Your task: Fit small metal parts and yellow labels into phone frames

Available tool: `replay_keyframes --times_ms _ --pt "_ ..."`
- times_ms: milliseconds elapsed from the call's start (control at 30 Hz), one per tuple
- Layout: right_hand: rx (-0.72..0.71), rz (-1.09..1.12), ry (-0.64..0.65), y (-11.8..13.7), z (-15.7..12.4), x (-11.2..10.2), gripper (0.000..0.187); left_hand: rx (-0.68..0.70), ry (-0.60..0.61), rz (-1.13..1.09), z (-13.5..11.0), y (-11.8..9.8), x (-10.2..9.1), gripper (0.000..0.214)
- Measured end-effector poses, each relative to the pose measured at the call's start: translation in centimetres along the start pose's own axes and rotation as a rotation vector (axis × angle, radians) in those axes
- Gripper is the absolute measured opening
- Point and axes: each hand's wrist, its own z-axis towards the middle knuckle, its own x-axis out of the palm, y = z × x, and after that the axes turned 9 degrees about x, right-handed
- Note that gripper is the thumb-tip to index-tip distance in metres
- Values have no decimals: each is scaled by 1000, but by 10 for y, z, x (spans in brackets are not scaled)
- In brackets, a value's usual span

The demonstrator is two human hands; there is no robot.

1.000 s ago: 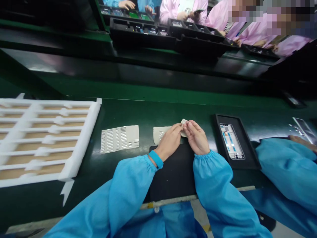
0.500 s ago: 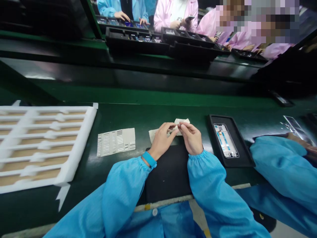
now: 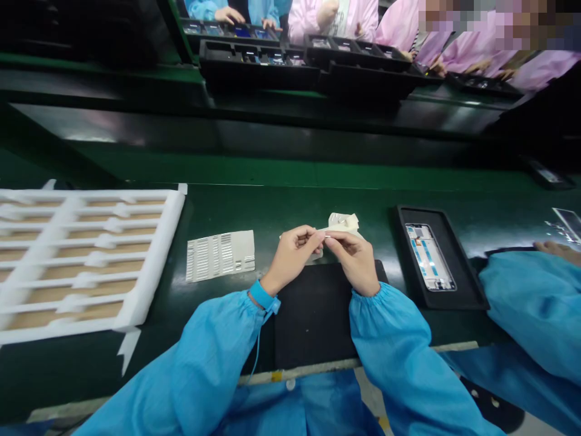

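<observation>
My left hand (image 3: 290,257) and my right hand (image 3: 354,261) meet above the green bench, fingertips pinched together. Both grip a small cream adhesive sheet (image 3: 344,223), which crumples upward above my fingers. Its lower part is hidden by my hands. A blue wristband (image 3: 262,295) circles my left wrist. Left of my hands lies a grey sheet of small printed labels (image 3: 220,255). A black mat (image 3: 315,321) sits just below my hands. To the right, a black tray (image 3: 436,257) holds a phone frame (image 3: 430,257).
A white foam tray (image 3: 82,260) with lengthwise ribs fills the left of the bench. A co-worker's blue sleeve and hand (image 3: 557,253) reach in at the right, near a phone part (image 3: 567,221). Across the belt, people in pink and blue sit behind black trays (image 3: 258,66).
My hands have drawn slightly apart and turned, and the cream sheet now stands higher above my fingertips. A thin blue cord now hangs from my left wristband.
</observation>
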Motion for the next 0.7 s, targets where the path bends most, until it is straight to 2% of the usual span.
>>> replay_keyframes --times_ms 267,567,700 --pt "-7 -22 5 8 -4 -1 10 -39 7 -45 -1 0 0 33" --pt "-10 -69 0 5 -2 -5 11 -43 39 -30 0 5 -2 30" --pt "-29 -124 -5 -2 -4 -3 12 3 18 110 -2 6 -6 26"
